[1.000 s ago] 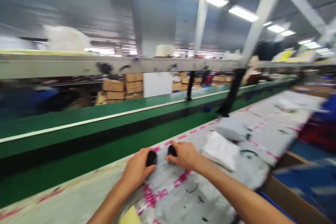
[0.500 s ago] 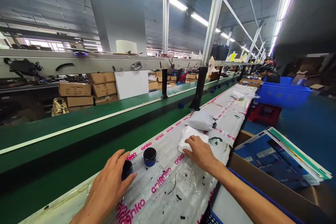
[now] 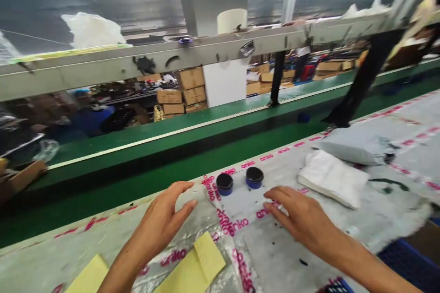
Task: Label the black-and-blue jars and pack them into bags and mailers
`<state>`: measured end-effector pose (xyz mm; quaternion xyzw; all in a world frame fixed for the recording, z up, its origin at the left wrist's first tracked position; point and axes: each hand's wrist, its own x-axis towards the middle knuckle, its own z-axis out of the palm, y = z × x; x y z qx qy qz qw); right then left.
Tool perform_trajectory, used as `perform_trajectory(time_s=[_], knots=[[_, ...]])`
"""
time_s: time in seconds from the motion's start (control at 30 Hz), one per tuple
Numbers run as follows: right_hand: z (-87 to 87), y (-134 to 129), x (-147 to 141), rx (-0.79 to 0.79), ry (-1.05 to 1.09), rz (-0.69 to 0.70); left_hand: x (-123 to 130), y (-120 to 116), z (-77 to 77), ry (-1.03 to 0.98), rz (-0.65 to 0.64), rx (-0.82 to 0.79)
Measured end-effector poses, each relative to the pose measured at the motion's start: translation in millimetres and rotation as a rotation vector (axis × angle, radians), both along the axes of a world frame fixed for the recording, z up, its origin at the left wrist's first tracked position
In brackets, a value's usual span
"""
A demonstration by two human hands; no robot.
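Two small round pieces, black on top and blue below, stand side by side on the plastic-covered bench (image 3: 282, 242): a left one (image 3: 224, 184) and a right one (image 3: 254, 177). My left hand (image 3: 165, 213) hovers left of them, thumb and fingers apart, holding nothing. To their right, my right hand (image 3: 299, 213) is also open, its fingertips near the right piece but apart from it. A folded white cloth or tissue stack (image 3: 333, 178) lies beyond my right hand, against a pale grey bag (image 3: 354, 145). Yellow paper or cloth strips (image 3: 192, 268) lie by my left forearm.
A green conveyor (image 3: 144, 187) runs behind the bench, with a metal rail (image 3: 199, 52) above it. A black-wrapped post (image 3: 357, 82) stands at the bench's far edge. Blue plastic baskets (image 3: 409, 261) sit at the lower right. Cardboard boxes (image 3: 192, 84) are stacked beyond.
The view has swung left. My right hand has come away from the white cloth toward the round pieces. My left hand has drawn back from the left piece.
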<state>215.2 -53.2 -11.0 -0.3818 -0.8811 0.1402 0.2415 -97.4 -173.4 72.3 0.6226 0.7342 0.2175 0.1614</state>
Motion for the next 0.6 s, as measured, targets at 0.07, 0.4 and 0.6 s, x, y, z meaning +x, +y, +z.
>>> perform_trajectory(time_s=[0.07,0.4,0.6], knots=[[5.4,-32,-33,-0.224,-0.012,0.157,0,-22,-3.2,-0.063,0.063,-0.055],[-22.7,-71,-116,-0.822,0.187,0.282,16,-63,-55.3,-0.313,0.022,-0.229],[-19.2,-61,-115,-1.089,0.566,0.315,25,-32,-55.5,-0.703,-0.001,-0.17]])
